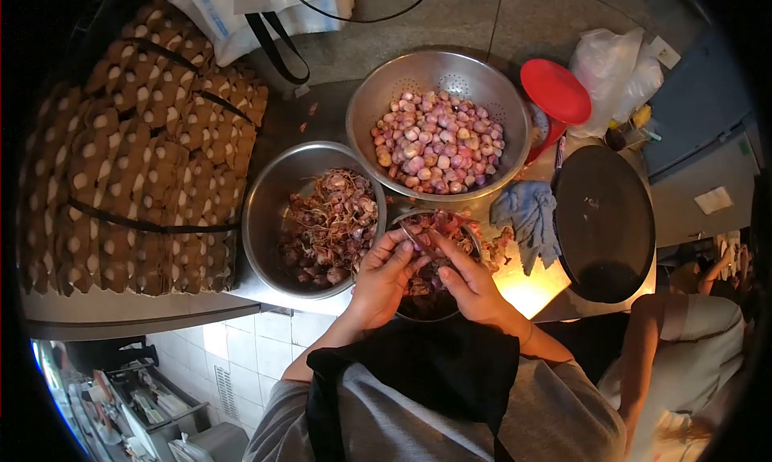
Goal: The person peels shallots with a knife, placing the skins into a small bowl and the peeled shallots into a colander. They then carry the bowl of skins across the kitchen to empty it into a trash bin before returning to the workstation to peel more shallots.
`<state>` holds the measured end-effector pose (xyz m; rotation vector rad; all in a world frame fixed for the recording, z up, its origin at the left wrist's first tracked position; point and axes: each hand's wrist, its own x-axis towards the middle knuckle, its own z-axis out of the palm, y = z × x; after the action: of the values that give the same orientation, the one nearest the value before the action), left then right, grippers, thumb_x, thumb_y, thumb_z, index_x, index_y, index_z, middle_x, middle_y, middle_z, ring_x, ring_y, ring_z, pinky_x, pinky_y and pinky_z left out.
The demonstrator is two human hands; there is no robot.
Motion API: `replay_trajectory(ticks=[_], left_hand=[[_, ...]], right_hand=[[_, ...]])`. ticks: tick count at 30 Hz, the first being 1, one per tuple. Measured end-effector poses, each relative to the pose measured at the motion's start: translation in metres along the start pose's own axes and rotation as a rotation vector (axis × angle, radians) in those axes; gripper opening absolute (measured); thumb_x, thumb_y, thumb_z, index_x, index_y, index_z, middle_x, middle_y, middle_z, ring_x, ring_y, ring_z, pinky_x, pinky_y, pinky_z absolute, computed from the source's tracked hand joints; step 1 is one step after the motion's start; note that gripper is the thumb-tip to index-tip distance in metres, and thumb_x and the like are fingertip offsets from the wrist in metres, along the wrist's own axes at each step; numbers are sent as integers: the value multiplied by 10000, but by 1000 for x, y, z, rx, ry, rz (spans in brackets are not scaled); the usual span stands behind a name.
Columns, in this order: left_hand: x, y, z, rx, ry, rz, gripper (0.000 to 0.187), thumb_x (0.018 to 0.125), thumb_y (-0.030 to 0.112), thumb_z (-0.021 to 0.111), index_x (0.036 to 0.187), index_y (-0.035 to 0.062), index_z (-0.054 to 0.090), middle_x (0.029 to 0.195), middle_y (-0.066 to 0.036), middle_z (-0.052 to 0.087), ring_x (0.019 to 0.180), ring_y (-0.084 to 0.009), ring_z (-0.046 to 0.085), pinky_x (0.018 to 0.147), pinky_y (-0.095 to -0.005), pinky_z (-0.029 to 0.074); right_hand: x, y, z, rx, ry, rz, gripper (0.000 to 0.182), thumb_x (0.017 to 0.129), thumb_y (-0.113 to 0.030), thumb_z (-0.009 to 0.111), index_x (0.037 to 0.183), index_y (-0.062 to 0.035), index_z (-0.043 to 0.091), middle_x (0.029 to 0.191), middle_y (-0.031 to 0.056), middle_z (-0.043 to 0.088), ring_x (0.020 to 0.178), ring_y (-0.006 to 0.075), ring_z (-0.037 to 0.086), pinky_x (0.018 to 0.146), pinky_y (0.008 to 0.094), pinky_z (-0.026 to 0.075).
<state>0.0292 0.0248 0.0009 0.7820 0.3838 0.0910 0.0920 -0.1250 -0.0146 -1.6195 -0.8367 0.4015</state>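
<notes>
My left hand [386, 273] is closed with its fingertips pinching a small purple shallot [416, 248], mostly covered by the fingers. Close against it, my right hand [473, 283] is closed on a thin, narrow thing that looks like a small knife [414, 237]; its handle is hidden in the fingers. Both hands are over a small metal bowl [430, 317] with dark reddish skins inside. At the left stands a steel bowl [259, 253] of unpeeled shallots [334, 221] with dry roots. Peeled pink shallots [442, 140] fill part of a large perforated colander [366, 100] behind the hands.
A blue-grey glove [531, 221] lies right of the small bowl, near loose skins [500, 249]. Further right are a black round tray [603, 229], a red plastic container [556, 92] and plastic bags [607, 76]. Stacked egg trays [137, 172] fill the left. Another person [683, 357] stands at the right.
</notes>
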Motion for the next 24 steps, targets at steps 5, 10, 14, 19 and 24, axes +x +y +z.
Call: replay_trajectory(ticks=[5,10,14,19,24], left_hand=[[1,-6,-6,-42,-16,26,240,877,83,452,1111,47,492,1129,-53,518,1007,-138,507,855,-297,429],[-6,-3,-5,-9,-14,31,242,864,71,480,1104,44,495,1092,-46,533,989,-138,513,851,-296,428],[-7,3,-1,-20,10,5,222,848,32,505,1070,35,508,1042,-39,533,967,-115,506,843,-282,422],[-6,3,0,-25,38,72,256,830,11,523,1082,32,486,993,-45,538,923,-108,510,825,-258,423],[-6,0,3,84,15,144,283,802,-18,546,1070,35,474,977,-41,535,905,-106,509,830,-239,414]], right_hand=[[-1,-12,-3,-193,-26,-12,427,864,-158,461,1272,-75,365,1057,207,545,866,334,584,721,331,464],[2,-22,-5,-343,-131,100,413,869,-155,457,1266,-75,376,1095,203,530,932,310,573,774,313,449],[3,-12,2,17,-17,90,404,887,-153,437,1266,-35,362,1198,168,478,1108,246,473,901,282,358],[4,-25,1,106,-44,44,387,889,-145,434,1242,3,382,1264,154,423,1183,230,399,955,279,298],[2,-19,-6,-99,-106,34,408,883,-140,444,1266,-24,365,1256,147,435,1147,228,440,911,275,345]])
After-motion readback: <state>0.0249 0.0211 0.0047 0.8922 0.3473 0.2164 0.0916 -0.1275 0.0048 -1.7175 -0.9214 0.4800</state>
